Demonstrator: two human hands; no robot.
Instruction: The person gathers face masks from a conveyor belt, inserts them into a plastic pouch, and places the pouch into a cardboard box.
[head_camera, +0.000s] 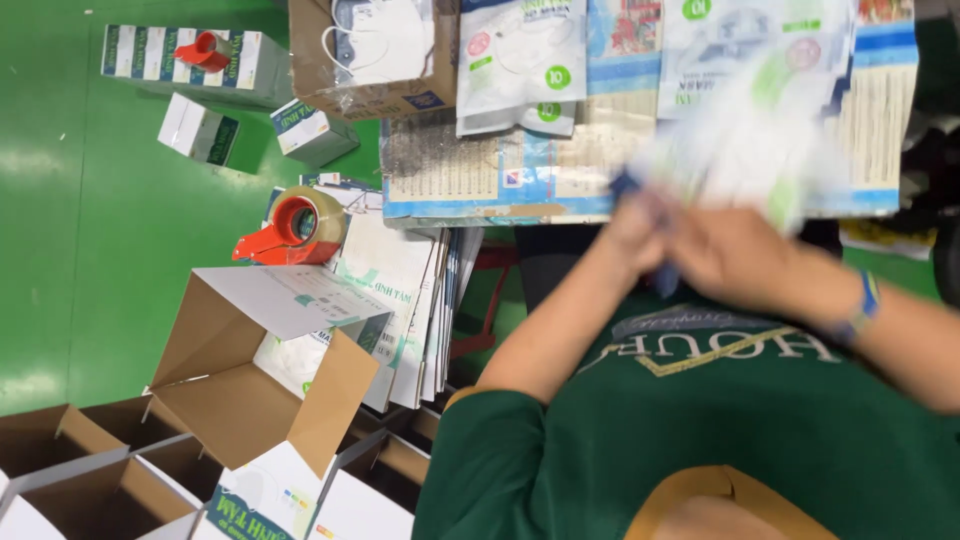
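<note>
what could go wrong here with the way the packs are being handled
Both hands grip a blurred white pack, so it is likely moving fast and could slip or crease. The sealed packs on the cluttered table overhang its edge and might get knocked down. The open cardboard box sits well off to the side, so a tossed pack may miss it.

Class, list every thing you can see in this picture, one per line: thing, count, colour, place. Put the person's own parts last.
Tape dispenser: two, red; one on the paper stack, one on a far box.
Open carton: one, brown and white, lower left.
Small boxes: two, white and green, on the floor.
Floor: green.
Mask packets: several, white, top centre.
Blurred packet: one, white and green, in both hands.
Left hand and right hand: together at centre.
</note>
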